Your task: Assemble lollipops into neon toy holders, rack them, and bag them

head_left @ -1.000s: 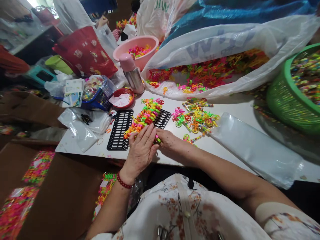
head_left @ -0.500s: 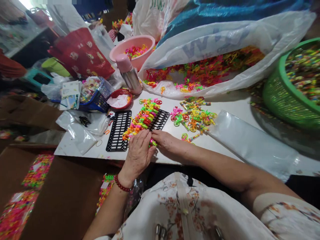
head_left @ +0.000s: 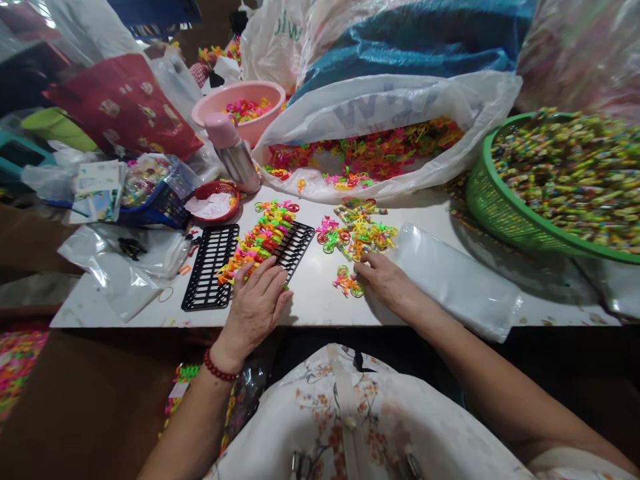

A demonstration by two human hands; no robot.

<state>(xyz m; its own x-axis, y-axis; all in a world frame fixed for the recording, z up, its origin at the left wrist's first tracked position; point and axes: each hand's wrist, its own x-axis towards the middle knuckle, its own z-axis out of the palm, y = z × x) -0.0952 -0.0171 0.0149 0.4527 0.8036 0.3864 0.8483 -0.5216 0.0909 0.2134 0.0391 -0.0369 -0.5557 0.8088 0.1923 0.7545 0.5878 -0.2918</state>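
My left hand (head_left: pixel 257 310) lies over the near end of a row of colourful plastic toys (head_left: pixel 267 235), its fingers stretched out across them. This row stands on a black slotted rack (head_left: pixel 295 250); a second black rack (head_left: pixel 207 270) shows along its left side. A red bead bracelet (head_left: pixel 220 368) circles my left wrist. My right hand (head_left: pixel 387 283) is at the near edge of a loose pile of similar toys (head_left: pixel 373 235), fingers bent and drawn together. What its fingertips pinch is hidden. Just left of them lies a small cluster of toys (head_left: pixel 347 281).
Clear plastic bags (head_left: pixel 455 280) lie right of the pile. A green basket (head_left: pixel 500 193) heaped with small pieces stands far right. Behind are an open white sack (head_left: pixel 400 100), a pink basin (head_left: pixel 275 97), a thermos (head_left: pixel 233 153) and a red basket (head_left: pixel 233 212).
My right hand has moved from beside the left hand, at the toy row, rightward to the loose pile. My left hand stays on the row. The view has turned right.
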